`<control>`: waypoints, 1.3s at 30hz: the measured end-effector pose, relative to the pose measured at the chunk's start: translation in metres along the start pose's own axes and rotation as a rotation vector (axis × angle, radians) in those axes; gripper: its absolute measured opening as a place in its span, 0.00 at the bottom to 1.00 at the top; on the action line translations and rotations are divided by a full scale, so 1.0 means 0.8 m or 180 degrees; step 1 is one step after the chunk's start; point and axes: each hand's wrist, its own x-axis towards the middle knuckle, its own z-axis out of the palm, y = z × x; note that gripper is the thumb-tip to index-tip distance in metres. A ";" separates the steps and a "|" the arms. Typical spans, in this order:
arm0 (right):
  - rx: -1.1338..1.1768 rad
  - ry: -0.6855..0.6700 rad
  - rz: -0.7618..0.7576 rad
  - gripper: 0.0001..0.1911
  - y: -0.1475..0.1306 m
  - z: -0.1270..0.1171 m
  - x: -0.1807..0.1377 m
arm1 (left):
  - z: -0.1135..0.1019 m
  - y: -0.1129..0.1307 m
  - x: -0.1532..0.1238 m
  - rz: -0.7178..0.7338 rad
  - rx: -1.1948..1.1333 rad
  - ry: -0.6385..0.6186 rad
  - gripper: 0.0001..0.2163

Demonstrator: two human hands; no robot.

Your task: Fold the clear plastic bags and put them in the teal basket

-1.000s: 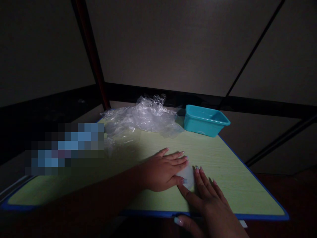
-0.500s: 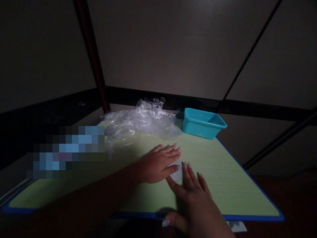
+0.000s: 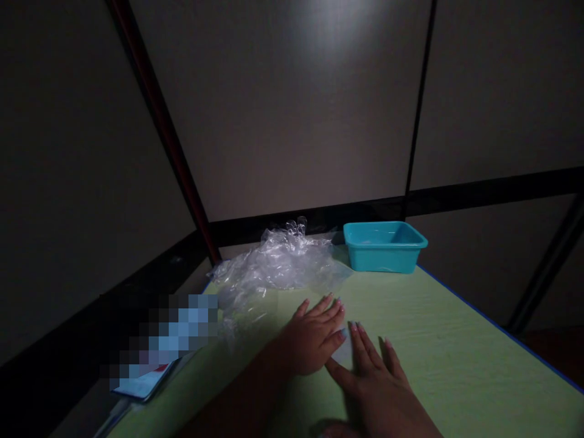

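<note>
Green tabletop (image 3: 460, 340) beneath small, whitish sheet (image 3: 345, 351).

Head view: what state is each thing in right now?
Left hand: open, fingers spread, partly covering the white piece.
Right hand: open, fingers extended beside it.
White piece: lying flat on the table.
Clear plastic: crumpled in a loose heap.
Turquoise basin: upright, open-topped, floor hidden.
Blue item: mostly pixelated, state unclear.
</note>
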 end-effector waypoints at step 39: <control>0.0056 0.0799 0.0036 0.33 -0.020 0.031 0.006 | -0.001 -0.006 -0.008 -0.0297 -0.0078 0.0032 0.25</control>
